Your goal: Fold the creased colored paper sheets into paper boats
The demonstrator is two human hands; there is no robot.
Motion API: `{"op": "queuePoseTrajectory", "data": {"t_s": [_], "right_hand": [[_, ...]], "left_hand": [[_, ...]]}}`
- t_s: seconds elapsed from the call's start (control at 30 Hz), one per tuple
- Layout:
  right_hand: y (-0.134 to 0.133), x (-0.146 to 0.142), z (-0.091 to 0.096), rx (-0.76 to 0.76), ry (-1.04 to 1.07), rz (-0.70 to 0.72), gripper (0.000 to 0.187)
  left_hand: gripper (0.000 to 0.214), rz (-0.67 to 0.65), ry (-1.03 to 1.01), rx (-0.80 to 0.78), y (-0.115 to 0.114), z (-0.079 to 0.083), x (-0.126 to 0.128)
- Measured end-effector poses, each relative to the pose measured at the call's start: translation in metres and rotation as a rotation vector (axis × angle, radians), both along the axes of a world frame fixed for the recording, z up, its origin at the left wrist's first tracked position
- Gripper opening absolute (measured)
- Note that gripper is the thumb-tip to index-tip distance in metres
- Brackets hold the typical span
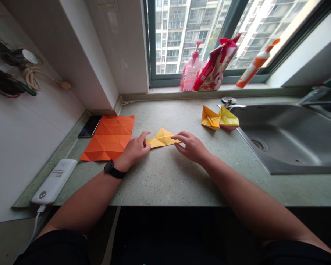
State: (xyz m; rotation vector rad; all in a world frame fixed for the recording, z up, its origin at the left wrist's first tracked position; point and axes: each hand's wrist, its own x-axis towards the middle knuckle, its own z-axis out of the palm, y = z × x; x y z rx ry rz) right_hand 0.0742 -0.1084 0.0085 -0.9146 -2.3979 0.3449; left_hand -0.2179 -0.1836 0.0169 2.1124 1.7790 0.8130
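Observation:
A folded piece of yellow paper [162, 138] lies on the counter, with a triangular peak pointing away from me and creases across it. My left hand [138, 147] pinches its left end between thumb and fingers, and a black watch [114, 169] is on that wrist. At the other end, my right hand [189, 145] has its fingers over the paper and the thumb along the near edge. To the left lies a creased orange sheet [110, 137], opened flat. Two folded paper shapes, one orange-yellow [211, 119] and one lighter yellow [229, 119], stand touching near the sink.
A dark phone [89, 126] lies beside the orange sheet, and a white power bank [55, 181] with a cable is nearer me. The steel sink [292, 143] is at right. A pump bottle [191, 71], red bag [216, 68] and orange-white bottle [255, 66] line the windowsill.

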Motion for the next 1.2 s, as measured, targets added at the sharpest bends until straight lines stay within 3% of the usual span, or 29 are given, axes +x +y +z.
{"op": "queuePoseTrajectory", "data": {"t_s": [0.17, 0.33, 0.4, 0.53, 0.63, 0.73, 0.97, 1.2], "right_hand": [[-0.005, -0.011, -0.01, 0.028, -0.184, 0.056, 0.025], [0.001, -0.01, -0.008, -0.011, -0.209, 0.103, 0.02], [0.002, -0.011, -0.008, -0.036, -0.21, 0.141, 0.024], [0.0, -0.013, -0.01, -0.09, -0.229, 0.177, 0.034], [-0.001, -0.012, -0.008, -0.079, -0.192, 0.176, 0.04], [-0.001, -0.009, -0.004, -0.038, -0.123, 0.241, 0.04], [0.002, -0.008, -0.004, -0.011, -0.134, 0.243, 0.01], [0.005, -0.007, -0.004, -0.013, -0.146, 0.221, 0.013]], "left_hand": [[0.06, -0.228, -0.038, -0.064, -0.009, 0.007, 0.014], [0.037, -0.187, -0.013, 0.107, -0.007, 0.012, 0.012], [0.031, -0.246, 0.008, 0.154, -0.005, 0.011, 0.011], [0.038, -0.393, 0.076, 0.046, -0.001, 0.001, 0.014], [0.038, -0.373, 0.157, -0.044, 0.0, -0.004, 0.019], [0.036, -0.314, 0.233, -0.017, 0.0, -0.005, 0.02], [0.024, -0.241, 0.324, 0.103, -0.002, 0.0, 0.015], [0.025, -0.44, 0.167, 0.141, 0.001, -0.004, 0.017]]}}
